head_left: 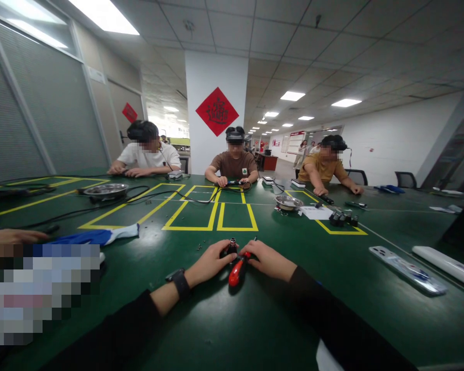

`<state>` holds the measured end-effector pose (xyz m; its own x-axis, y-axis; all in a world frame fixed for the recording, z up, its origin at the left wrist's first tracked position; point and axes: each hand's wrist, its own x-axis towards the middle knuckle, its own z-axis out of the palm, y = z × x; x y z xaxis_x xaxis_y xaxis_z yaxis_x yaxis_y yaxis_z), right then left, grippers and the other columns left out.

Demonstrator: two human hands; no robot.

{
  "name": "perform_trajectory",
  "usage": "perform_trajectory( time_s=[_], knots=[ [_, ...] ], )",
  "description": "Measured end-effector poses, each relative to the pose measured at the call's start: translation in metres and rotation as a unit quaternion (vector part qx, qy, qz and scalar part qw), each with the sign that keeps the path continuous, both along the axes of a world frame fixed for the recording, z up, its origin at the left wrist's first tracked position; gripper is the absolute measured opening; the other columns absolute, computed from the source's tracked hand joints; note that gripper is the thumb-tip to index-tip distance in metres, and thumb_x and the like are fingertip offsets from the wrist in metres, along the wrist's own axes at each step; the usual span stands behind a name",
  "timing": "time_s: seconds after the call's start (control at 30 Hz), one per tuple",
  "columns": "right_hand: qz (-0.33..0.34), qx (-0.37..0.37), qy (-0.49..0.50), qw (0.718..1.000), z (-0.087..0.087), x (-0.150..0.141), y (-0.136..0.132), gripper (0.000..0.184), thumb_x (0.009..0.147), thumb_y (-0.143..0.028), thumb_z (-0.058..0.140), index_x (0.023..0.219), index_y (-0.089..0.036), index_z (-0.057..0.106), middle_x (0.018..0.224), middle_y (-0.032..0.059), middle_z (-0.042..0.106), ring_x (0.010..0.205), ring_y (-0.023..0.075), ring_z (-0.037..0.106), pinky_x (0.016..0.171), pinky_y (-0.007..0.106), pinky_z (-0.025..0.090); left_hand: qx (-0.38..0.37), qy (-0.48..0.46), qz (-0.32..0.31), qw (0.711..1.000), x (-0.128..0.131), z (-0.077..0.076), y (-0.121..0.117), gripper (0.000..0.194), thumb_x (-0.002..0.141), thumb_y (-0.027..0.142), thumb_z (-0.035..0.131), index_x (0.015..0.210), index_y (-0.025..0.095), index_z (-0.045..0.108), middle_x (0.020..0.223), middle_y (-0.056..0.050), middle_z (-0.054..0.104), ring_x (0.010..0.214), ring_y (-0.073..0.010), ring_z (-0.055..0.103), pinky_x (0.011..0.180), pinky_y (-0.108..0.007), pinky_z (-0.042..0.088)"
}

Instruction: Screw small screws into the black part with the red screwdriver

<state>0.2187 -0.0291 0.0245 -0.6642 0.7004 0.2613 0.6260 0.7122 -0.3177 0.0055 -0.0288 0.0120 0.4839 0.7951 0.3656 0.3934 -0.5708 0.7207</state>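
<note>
My left hand (215, 260), with a dark watch (179, 283) on its wrist, is closed around a small black cylindrical part (232, 248). The part stands upright and has a metallic top. My right hand (268, 259) is closed on a red and black screwdriver (236, 274) close beside it. The screwdriver's handle points back toward me, and a bit of its shaft shows above my right fingers. Both hands rest low over the green table (212, 319), almost touching. Several tiny screws (201, 245) lie beyond my left hand.
Blue and white gloves (96, 236) and a co-worker's hand (13, 237) are at left. A phone (406, 269) lies at right. Farther off are metal bowls (288, 202), several black parts (343, 219), cables and yellow tape outlines. Three people sit across the table.
</note>
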Motion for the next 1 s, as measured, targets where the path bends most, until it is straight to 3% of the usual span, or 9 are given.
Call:
perform_trajectory(
  time_s=[0.47, 1.0],
  knots=[
    [0.000, 0.001, -0.003, 1.000, 0.0021, 0.0002, -0.0011, 0.023, 0.082, -0.013, 0.053, 0.103, -0.021, 0.058, 0.098, 0.0053, 0.055, 0.096, 0.0181, 0.052, 0.090, 0.035, 0.034, 0.010, 0.015, 0.000, 1.000, -0.0003, 0.0029, -0.0021, 0.032, 0.083, 0.034, 0.051, 0.110, 0.018, 0.059, 0.107, -0.006, 0.062, 0.097, -0.0207, 0.056, 0.090, -0.033, 0.042],
    [0.004, -0.023, 0.046, 0.999, 0.0050, -0.0056, -0.0079, 0.023, 0.076, -0.003, 0.052, 0.092, -0.019, 0.053, 0.093, 0.0021, 0.057, 0.087, 0.0160, 0.051, 0.077, 0.027, 0.038, 0.017, 0.029, 0.008, 0.999, -0.0005, 0.0040, -0.0021, 0.028, 0.083, 0.033, 0.051, 0.104, 0.017, 0.060, 0.101, -0.006, 0.063, 0.091, -0.0199, 0.056, 0.086, -0.033, 0.043]
  ],
)
